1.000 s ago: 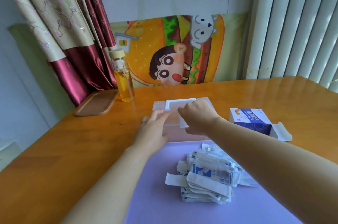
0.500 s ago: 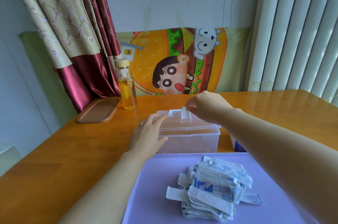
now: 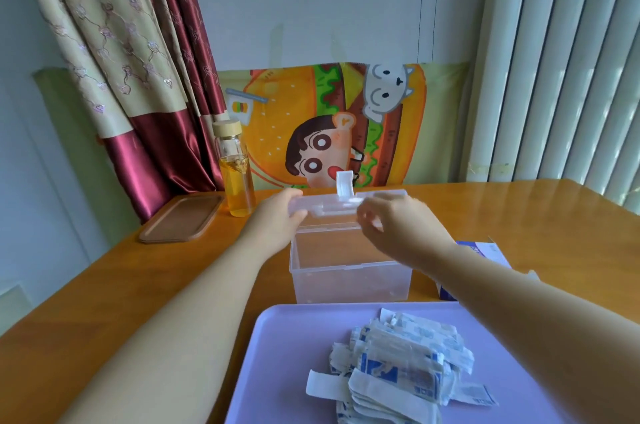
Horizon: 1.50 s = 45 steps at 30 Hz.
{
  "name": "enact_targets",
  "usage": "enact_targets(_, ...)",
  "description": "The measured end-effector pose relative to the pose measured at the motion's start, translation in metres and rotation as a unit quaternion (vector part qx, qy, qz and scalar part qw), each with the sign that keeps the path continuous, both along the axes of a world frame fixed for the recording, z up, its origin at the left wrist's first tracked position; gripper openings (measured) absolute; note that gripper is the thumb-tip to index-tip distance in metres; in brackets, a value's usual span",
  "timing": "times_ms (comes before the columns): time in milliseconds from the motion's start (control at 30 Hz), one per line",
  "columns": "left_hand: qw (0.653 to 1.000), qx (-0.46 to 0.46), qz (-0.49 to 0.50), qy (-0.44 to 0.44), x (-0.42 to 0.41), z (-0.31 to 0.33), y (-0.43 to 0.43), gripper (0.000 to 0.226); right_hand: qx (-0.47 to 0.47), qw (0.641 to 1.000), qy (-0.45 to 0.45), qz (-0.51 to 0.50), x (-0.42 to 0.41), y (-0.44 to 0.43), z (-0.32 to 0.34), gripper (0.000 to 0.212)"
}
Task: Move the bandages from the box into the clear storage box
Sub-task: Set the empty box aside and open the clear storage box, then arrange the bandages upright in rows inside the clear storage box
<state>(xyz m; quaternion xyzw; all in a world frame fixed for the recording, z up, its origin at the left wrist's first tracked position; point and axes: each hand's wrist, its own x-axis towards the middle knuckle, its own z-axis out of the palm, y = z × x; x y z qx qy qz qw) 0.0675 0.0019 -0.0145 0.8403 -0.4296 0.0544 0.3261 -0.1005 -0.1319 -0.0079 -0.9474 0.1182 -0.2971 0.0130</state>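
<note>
The clear storage box [image 3: 349,281] stands in the middle of the table with nothing visible inside it. Its lid [image 3: 332,207] is raised and tilted back, the white latch [image 3: 344,183] sticking up. My left hand [image 3: 277,219] grips the lid's left end. My right hand [image 3: 398,233] hovers, blurred, just in front of the lid's right part with fingers relaxed and nothing in them. A loose pile of wrapped bandages [image 3: 398,364] lies on a purple tray [image 3: 287,337] in front of the box. The blue and white bandage box [image 3: 485,250] lies at the right, mostly hidden by my right forearm.
A glass bottle [image 3: 237,174] with yellow liquid and a brown oblong tray [image 3: 181,219] stand at the back left of the wooden table [image 3: 138,285]. A cartoon cushion leans against the wall behind. Curtains hang at the left, blinds at the right.
The lid has swung up and back from shut to open. My right hand has let go of the latch and drawn back; my left hand has moved from the box's side to the lid's left end.
</note>
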Motion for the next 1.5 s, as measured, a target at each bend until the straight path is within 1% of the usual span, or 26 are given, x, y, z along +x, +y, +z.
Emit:
enact_targets(33,1.0,-0.013,0.01,0.022,0.002,0.005,-0.004,0.044,0.01,0.998,0.065,-0.023,-0.004,-0.001,-0.008,0.022)
enact_targets(100,0.996,-0.039,0.03,0.068,0.005,0.011,-0.011,0.046,0.046,0.977,0.195,-0.069,-0.011,-0.005,-0.023,0.031)
enact_targets(133,0.994,-0.052,0.036,0.09,0.007,0.012,-0.014,0.049,0.063,0.968,0.23,-0.08,-0.014,-0.008,-0.029,0.033)
enact_targets(167,0.991,-0.065,0.041,0.108,0.008,0.012,-0.017,0.053,0.07,0.964,0.244,-0.084,-0.015,-0.009,-0.033,0.033)
enact_targets(267,0.988,-0.069,0.037,0.134,0.006,0.006,-0.024,0.063,0.063,0.967,0.23,-0.091,-0.015,-0.011,-0.039,0.025)
enact_targets(333,0.99,-0.042,0.029,0.13,0.004,-0.002,-0.026,0.066,0.052,0.97,0.22,-0.089,-0.014,-0.011,-0.041,0.024)
enact_targets(500,0.988,0.061,-0.004,0.145,-0.007,-0.027,-0.022,0.059,0.029,0.975,0.205,-0.085,-0.014,-0.014,-0.048,0.024)
enact_targets(600,0.985,0.075,-0.016,0.152,-0.014,-0.044,-0.016,0.054,0.032,0.976,0.198,-0.078,-0.015,-0.014,-0.05,0.023)
enact_targets(700,0.99,0.047,-0.026,0.129,-0.021,-0.055,-0.008,0.046,0.037,0.978,0.192,-0.073,-0.018,-0.013,-0.053,0.023)
enact_targets(800,0.993,0.007,-0.032,0.114,-0.03,-0.06,0.003,0.04,0.056,0.979,0.185,-0.058,-0.026,-0.011,-0.051,0.029)
enact_targets(900,0.992,-0.062,-0.03,0.101,-0.043,-0.067,0.021,0.037,0.091,0.988,0.118,-0.039,-0.04,-0.007,-0.049,0.03)
enact_targets(1000,0.986,-0.136,-0.022,0.096,-0.067,-0.081,0.041,0.033,0.126,0.991,0.048,-0.02,-0.056,0.003,-0.053,0.021)
enact_targets(1067,0.983,-0.153,-0.052,0.082,-0.086,-0.089,0.052,0.031,0.145,0.988,0.05,0.002,-0.068,0.014,-0.058,0.017)
enact_targets(1133,0.984,-0.118,-0.111,0.07,-0.104,-0.095,0.06,0.027,0.161,0.981,0.102,0.019,-0.082,0.026,-0.063,0.018)
enact_targets(1200,0.981,-0.04,-0.175,0.068,-0.119,-0.099,0.065,0.029,0.177,0.97,0.166,0.029,-0.093,0.035,-0.07,0.022)
enact_targets(1267,0.974,0.039,-0.213,0.058,-0.131,-0.104,0.069,0.037,0.184,0.96,0.206,0.039,-0.101,0.04,-0.079,0.025)
enact_targets(1300,0.972,0.063,-0.223,0.043,-0.136,-0.108,0.072,0.041,0.185,0.958,0.215,0.04,-0.104,0.042,-0.083,0.027)
enact_targets(1400,0.969,0.09,-0.228,-0.007,-0.148,-0.114,0.077,0.049,0.196,0.955,0.221,0.018,-0.109,0.04,-0.09,0.035)
enact_targets(1500,0.966,0.114,-0.225,-0.052,-0.152,-0.116,0.082,0.045,0.185,0.957,0.226,-0.006,-0.112,0.039,-0.091,0.041)
